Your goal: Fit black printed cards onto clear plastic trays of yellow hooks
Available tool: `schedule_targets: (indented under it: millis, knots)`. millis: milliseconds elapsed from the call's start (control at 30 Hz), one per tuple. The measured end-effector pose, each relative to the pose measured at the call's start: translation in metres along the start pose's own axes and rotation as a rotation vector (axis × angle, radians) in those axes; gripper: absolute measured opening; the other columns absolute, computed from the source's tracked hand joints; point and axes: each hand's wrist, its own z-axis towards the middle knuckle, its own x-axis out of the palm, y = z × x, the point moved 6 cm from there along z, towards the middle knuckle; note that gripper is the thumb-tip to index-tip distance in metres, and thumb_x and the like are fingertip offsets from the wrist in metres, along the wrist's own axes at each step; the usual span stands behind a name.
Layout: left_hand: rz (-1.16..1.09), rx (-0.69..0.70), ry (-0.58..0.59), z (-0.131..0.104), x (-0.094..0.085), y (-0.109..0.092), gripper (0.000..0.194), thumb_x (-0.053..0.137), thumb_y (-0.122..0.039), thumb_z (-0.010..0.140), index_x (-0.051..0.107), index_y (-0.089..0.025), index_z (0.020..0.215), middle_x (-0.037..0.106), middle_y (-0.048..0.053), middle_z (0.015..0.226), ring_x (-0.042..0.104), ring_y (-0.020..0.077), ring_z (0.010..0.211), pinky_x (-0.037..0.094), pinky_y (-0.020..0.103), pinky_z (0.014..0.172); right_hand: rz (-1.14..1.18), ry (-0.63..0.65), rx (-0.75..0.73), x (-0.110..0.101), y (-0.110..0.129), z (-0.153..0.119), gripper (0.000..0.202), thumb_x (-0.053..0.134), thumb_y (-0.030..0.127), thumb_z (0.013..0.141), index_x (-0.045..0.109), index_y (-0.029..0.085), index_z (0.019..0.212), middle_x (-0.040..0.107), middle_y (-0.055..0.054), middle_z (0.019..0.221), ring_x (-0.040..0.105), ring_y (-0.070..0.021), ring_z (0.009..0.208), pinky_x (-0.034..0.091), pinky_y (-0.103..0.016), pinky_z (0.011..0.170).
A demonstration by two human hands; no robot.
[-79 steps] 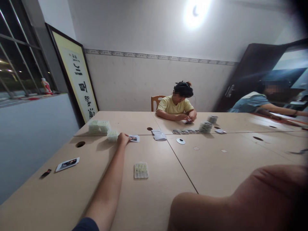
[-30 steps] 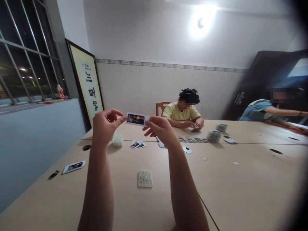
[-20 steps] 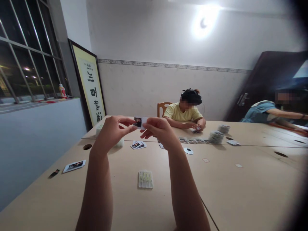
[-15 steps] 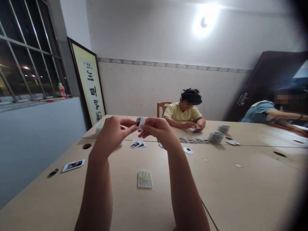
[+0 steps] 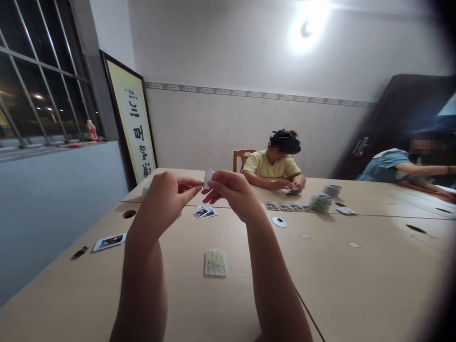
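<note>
Held up above the table, a small white card (image 5: 208,177) is pinched between the fingertips of both hands. My left hand (image 5: 166,197) is closed, its thumb and forefinger at the card's left edge. My right hand (image 5: 233,191) pinches the right side of the card, its lower fingers slightly curled beneath. The card's plain pale side faces me. On the table below lies a clear plastic case (image 5: 215,263) with several narrow compartments. Past my hands, printed cards (image 5: 205,212) overlap one another on the tabletop.
Left of my arm lie a printed packet (image 5: 109,242) and a small dark piece (image 5: 79,252). To the right are a white disc (image 5: 279,222), a row of cases (image 5: 288,207) and stacked cases (image 5: 321,203). A person (image 5: 272,166) handles something across the table; another sits far right.
The card has turned in my fingers: its dark printed part showed before, and now a plain pale side does. My hands stay in nearly the same place.
</note>
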Motion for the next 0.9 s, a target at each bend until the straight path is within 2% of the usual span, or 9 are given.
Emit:
schedule_targets:
  millis: [100,233,400,567,733,900]
  knots:
    - [0.053,0.014,-0.015,0.0,0.0,-0.002,0.016,0.069,-0.025,0.084,0.084,-0.02,0.084,0.083,0.004,0.083,0.078,0.0243,0.076,0.052,0.033,0.067,-0.017,0.01,-0.034,0.003,0.001,0.0,0.023,0.068,0.04,0.084,0.058,0.02,0.077,0.07,0.002,0.073,0.072,-0.0105,0.061,0.055,-0.023,0.057]
    - [0.02,0.029,-0.02,0.0,-0.001,-0.002,0.016,0.07,-0.023,0.082,0.084,-0.02,0.088,0.083,0.004,0.085,0.078,0.0234,0.079,0.053,0.031,0.068,-0.042,-0.003,-0.084,0.006,0.003,0.0,0.021,0.062,0.039,0.087,0.054,0.021,0.079,0.069,0.003,0.073,0.071,-0.0095,0.06,0.054,-0.023,0.056]
    - [-0.037,0.029,-0.03,0.0,-0.001,-0.003,0.013,0.072,-0.029,0.083,0.084,-0.023,0.084,0.083,0.001,0.083,0.078,0.023,0.081,0.053,0.03,0.067,-0.081,-0.01,-0.139,0.009,0.007,-0.001,0.019,0.059,0.037,0.09,0.054,0.021,0.081,0.067,0.004,0.072,0.071,-0.0093,0.061,0.053,-0.023,0.058]
    - [-0.05,0.117,-0.023,-0.002,-0.001,-0.01,0.018,0.072,-0.036,0.086,0.083,-0.024,0.081,0.083,0.0,0.085,0.077,0.0222,0.081,0.055,0.029,0.069,-0.1,-0.012,-0.152,0.011,0.009,-0.002,0.02,0.059,0.039,0.09,0.053,0.022,0.08,0.064,0.004,0.07,0.07,-0.0092,0.062,0.052,-0.023,0.058]
    - [-0.007,0.08,-0.072,-0.002,-0.003,-0.009,0.012,0.072,-0.028,0.083,0.083,-0.024,0.08,0.083,0.0,0.08,0.076,0.0217,0.075,0.054,0.03,0.068,-0.101,-0.027,-0.141,0.012,0.008,-0.001,0.023,0.06,0.043,0.089,0.053,0.023,0.081,0.067,0.004,0.07,0.069,-0.0092,0.061,0.052,-0.024,0.058]
    - [0.001,0.05,-0.086,-0.001,-0.004,-0.009,0.011,0.072,-0.025,0.08,0.083,-0.025,0.078,0.081,-0.001,0.074,0.075,0.0214,0.072,0.052,0.03,0.066,-0.133,-0.051,-0.149,0.012,0.009,-0.001,0.019,0.061,0.039,0.089,0.057,0.022,0.08,0.068,0.003,0.071,0.068,-0.0091,0.06,0.052,-0.024,0.057]
